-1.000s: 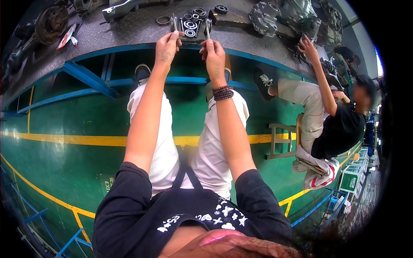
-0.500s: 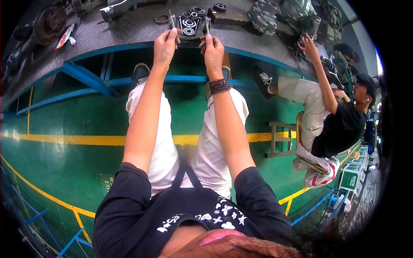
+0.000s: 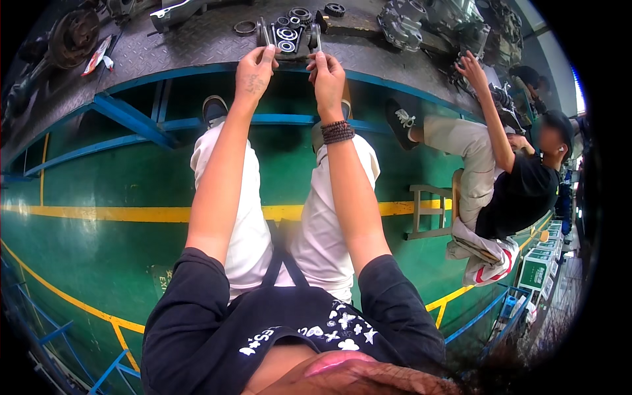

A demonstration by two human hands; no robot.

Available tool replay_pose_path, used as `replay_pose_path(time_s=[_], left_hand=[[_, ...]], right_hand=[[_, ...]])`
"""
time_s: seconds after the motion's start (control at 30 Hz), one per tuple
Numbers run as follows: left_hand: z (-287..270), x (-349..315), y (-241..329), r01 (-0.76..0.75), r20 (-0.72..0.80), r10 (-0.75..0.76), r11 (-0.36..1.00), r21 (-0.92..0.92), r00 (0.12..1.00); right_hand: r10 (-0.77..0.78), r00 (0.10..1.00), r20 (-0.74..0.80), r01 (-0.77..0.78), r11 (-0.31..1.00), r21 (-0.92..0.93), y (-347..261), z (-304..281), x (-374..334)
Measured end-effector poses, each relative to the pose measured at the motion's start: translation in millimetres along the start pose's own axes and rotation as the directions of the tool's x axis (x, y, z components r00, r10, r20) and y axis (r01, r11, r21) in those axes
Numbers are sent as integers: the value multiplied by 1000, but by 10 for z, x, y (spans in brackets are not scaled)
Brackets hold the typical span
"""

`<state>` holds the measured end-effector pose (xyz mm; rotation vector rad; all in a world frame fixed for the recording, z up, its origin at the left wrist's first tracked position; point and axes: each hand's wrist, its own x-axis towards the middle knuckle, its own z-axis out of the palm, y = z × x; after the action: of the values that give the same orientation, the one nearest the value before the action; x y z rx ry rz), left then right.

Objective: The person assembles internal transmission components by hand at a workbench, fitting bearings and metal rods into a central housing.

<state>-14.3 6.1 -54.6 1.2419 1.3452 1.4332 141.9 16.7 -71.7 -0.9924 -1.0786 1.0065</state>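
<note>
My left hand (image 3: 254, 76) is closed at the bench's near edge, with thumb and fingers pinching a slim metal bar (image 3: 264, 31) that points away from me. A second slim metal bar (image 3: 316, 39) is pinched by my right hand (image 3: 327, 79), a little apart on the right. The exact kind of both pieces is too small to tell. Between them sits a dark metal housing (image 3: 298, 45) with several shiny ring bearings (image 3: 286, 46) on it. One loose metal ring (image 3: 245, 27) lies left of the housing, and a toothed gear (image 3: 334, 9) lies beyond it to the right.
The steel-plate bench (image 3: 164, 56) has a blue frame (image 3: 135, 122) beneath it. Gearbox casings (image 3: 400, 25) stand at the right; a drum-shaped part (image 3: 74, 38) is at the far left. A co-worker (image 3: 523, 187) sits at the right on a stool (image 3: 429, 210), one hand raised to the parts.
</note>
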Motion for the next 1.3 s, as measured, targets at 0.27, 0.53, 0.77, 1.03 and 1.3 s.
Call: replay_pose_path(time_s=[0.27,0.53,0.77,1.03,1.3], left_hand=[[-17,23,-51,-46,-18,46,999,26,999],[12,12,-28,12,21,-13,997,71,1000],[-30,4,-35,63,90,-58,997,-45,994],[-43,-8,68,165,68,-157,978,-128,985],[5,8,84,16,-16,-20,973,-232,1000]], right_hand=[[1,998,59,-7,995,97,-70,16,-30],[-56,998,35,48,980,193,-111,-13,-24],[43,999,33,-45,995,92,-45,0,-30],[65,995,71,-71,993,91,-80,-44,-40],[105,994,-3,-104,987,121,-49,-66,-51]])
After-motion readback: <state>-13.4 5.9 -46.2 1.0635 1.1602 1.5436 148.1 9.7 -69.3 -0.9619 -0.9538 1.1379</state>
